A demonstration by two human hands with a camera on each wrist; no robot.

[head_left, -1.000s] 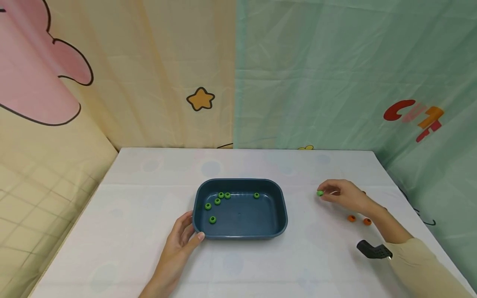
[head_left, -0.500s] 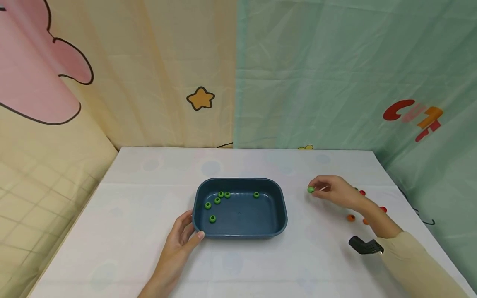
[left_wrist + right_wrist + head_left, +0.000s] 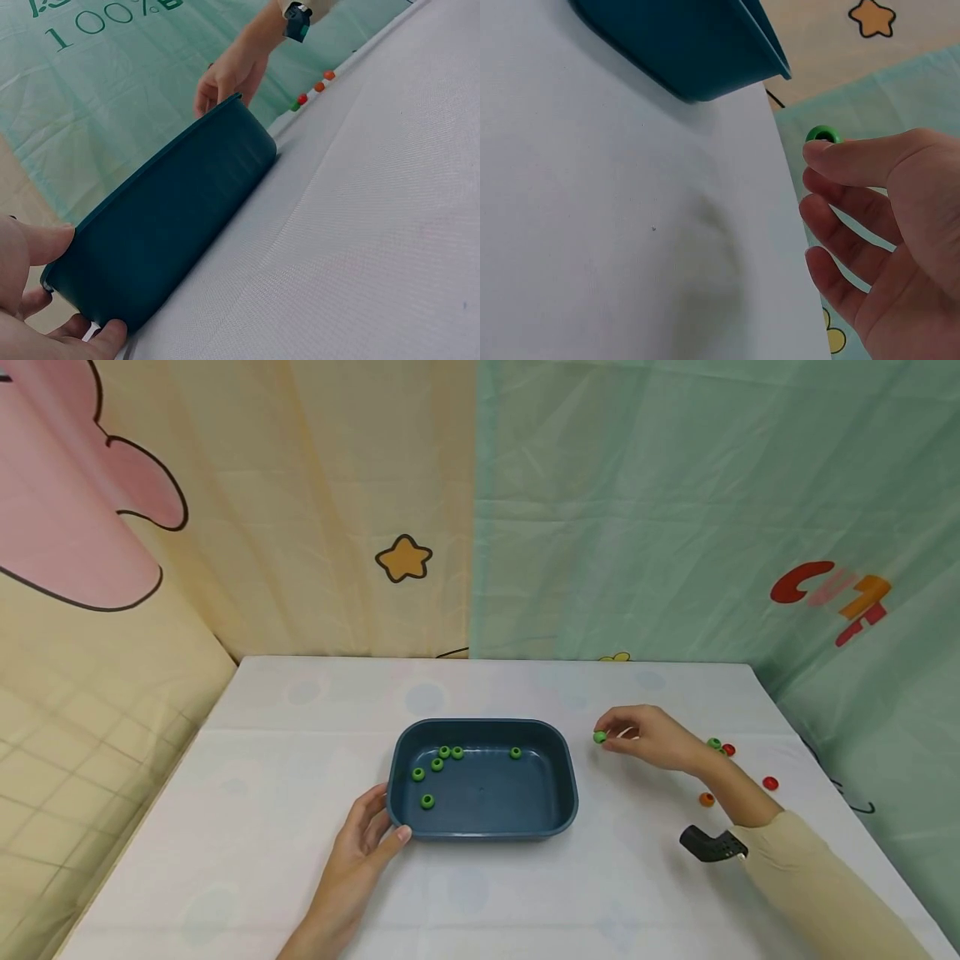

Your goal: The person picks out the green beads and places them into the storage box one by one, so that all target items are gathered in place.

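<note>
A dark blue rectangular plastic tray [image 3: 487, 837] sits on the table with several green beads [image 3: 427, 802] scattered inside, mostly toward its left. At its front left corner my left hand [image 3: 360, 852] grips it; in the left wrist view the thumb [image 3: 49, 244] is at the rim and fingers reach round the lower side. To the right of the tray, above the table, my right hand [image 3: 648, 737] pinches a green bead [image 3: 600, 737] between thumb and fingertips. The right wrist view shows this bead [image 3: 823, 133] with its hole visible, the other fingers loosely bent.
Right of the tray, near the right forearm, lie a green bead [image 3: 713, 743], red beads [image 3: 770, 783] and an orange bead [image 3: 707, 799]; the arm hides part of that area. A black device [image 3: 708, 843] sticks out from the right sleeve. Printed curtains [image 3: 637, 510] hang behind the white table [image 3: 240, 760].
My right hand has moved left toward the tray, carrying the green bead. Red and green beads behind the arm have come into view. My left hand and the tray stay put.
</note>
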